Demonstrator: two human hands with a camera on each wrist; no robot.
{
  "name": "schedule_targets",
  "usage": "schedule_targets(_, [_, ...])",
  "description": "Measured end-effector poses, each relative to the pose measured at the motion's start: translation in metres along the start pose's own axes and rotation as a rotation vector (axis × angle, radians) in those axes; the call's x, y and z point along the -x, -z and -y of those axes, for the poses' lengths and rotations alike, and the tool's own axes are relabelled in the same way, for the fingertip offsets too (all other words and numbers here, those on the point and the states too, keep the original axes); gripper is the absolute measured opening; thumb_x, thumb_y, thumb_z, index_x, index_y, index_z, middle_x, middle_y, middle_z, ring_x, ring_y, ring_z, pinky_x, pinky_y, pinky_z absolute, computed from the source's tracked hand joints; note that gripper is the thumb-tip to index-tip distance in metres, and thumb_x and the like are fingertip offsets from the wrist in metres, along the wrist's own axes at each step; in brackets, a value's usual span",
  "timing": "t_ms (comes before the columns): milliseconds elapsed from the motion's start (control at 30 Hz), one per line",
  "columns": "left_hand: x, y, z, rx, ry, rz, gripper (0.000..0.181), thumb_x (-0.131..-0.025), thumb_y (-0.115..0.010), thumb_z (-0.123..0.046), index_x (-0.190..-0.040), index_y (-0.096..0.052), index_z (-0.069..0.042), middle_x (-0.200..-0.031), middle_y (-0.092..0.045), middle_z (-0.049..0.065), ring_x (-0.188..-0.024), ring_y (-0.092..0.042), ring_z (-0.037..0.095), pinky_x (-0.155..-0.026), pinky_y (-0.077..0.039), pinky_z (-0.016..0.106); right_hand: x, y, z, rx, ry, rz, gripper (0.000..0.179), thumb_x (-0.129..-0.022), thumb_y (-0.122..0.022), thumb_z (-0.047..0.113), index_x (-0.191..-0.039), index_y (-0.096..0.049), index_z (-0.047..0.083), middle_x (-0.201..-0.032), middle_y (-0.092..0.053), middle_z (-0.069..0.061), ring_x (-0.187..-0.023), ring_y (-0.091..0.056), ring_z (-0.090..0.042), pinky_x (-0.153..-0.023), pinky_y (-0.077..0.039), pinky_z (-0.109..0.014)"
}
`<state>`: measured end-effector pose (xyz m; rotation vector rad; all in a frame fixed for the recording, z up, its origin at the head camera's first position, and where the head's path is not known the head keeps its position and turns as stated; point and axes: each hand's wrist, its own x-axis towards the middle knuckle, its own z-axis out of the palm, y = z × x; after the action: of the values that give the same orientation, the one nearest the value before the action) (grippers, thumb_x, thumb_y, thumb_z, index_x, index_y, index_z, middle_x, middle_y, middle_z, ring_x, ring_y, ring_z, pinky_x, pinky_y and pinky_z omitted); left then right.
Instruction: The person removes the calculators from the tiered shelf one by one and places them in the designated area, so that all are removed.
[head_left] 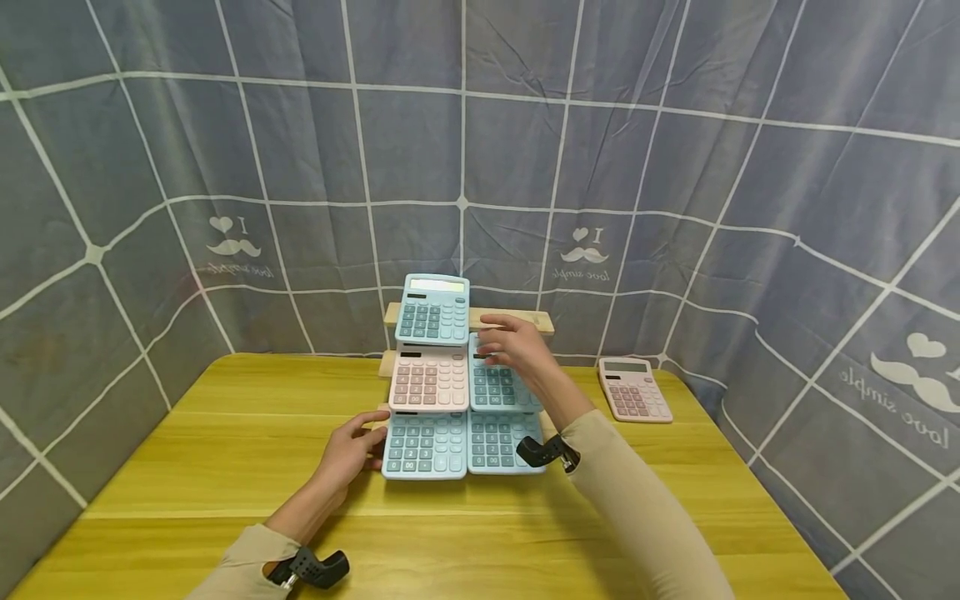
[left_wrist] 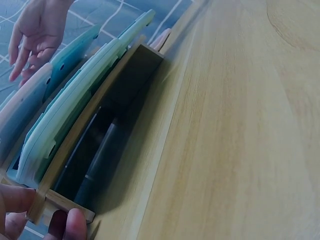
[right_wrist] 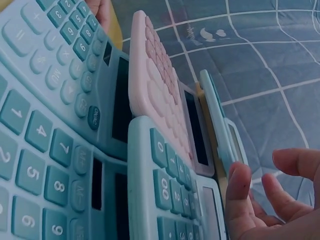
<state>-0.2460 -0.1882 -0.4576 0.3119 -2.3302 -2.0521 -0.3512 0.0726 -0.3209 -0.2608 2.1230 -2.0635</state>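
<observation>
A tiered wooden stand (head_left: 513, 318) holds several calculators leaning back in rows. On the top tier, at the left, is a blue calculator (head_left: 433, 312). Below it sits a pink calculator (head_left: 429, 382), beside another blue calculator (head_left: 501, 392). Two blue calculators fill the front tier, one at left (head_left: 425, 447) and one at right (head_left: 491, 442). My left hand (head_left: 350, 450) grips the stand's front left end, its fingers (left_wrist: 76, 224) curled at the wood. Holding nothing, my right hand (head_left: 517, 343) hovers at the middle tier's blue calculator, with fingers loosely bent.
Apart from the stand, a pink calculator (head_left: 636, 392) lies near the right edge of the yellow wooden table (head_left: 247, 425). A grey gridded curtain (head_left: 300, 150) hangs behind the table and along both sides.
</observation>
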Motion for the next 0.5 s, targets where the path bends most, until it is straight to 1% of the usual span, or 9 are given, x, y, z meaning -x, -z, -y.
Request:
schedule_targets(133, [0.000,0.000,0.000,0.001,-0.003,-0.002,0.036,-0.101,-0.056,-0.013,-0.137,-0.059,-0.006,-0.101,-0.064,0.013,-0.081,-0.062,0.018,-0.063,-0.056,0.028,-0.004,-0.005,0.002,-0.004,0.006,-0.008,0.045,-0.096,-0.064,0.006,-0.141,-0.056,0.004,-0.126,-0.061,-0.022,-0.092,-0.069,-0.027,-0.074,-0.058,-0.031])
schedule_targets(300, [0.002,0.000,-0.001,-0.005,-0.008,-0.001,0.036,-0.101,-0.056,-0.013,-0.137,-0.059,-0.006,-0.101,-0.064,0.013,-0.080,-0.063,0.017,-0.063,-0.056,0.028,-0.009,-0.012,0.002,0.009,0.006,-0.004,0.047,-0.097,-0.064,0.008,-0.142,-0.055,0.004,-0.128,-0.062,-0.022,-0.101,-0.069,-0.035,-0.079,-0.059,-0.035])
schedule_targets(400, [0.003,0.000,-0.001,-0.011,-0.009,0.000,0.037,-0.101,-0.056,-0.013,-0.137,-0.059,-0.005,-0.102,-0.063,0.013,-0.080,-0.062,0.017,-0.063,-0.056,0.028,-0.011,-0.015,0.001,0.021,0.003,-0.011,0.048,-0.097,-0.064,0.008,-0.143,-0.054,0.005,-0.125,-0.064,-0.020,-0.104,-0.069,-0.036,-0.081,-0.059,-0.036])
schedule_targets(500, [0.003,0.000,-0.002,-0.013,-0.010,-0.001,0.037,-0.101,-0.056,-0.012,-0.136,-0.059,-0.005,-0.102,-0.064,0.013,-0.081,-0.062,0.018,-0.064,-0.056,0.028,-0.012,-0.016,0.001,0.035,-0.002,-0.026,0.048,-0.096,-0.065,0.008,-0.143,-0.055,0.007,-0.122,-0.064,-0.018,-0.102,-0.070,-0.035,-0.082,-0.059,-0.038])
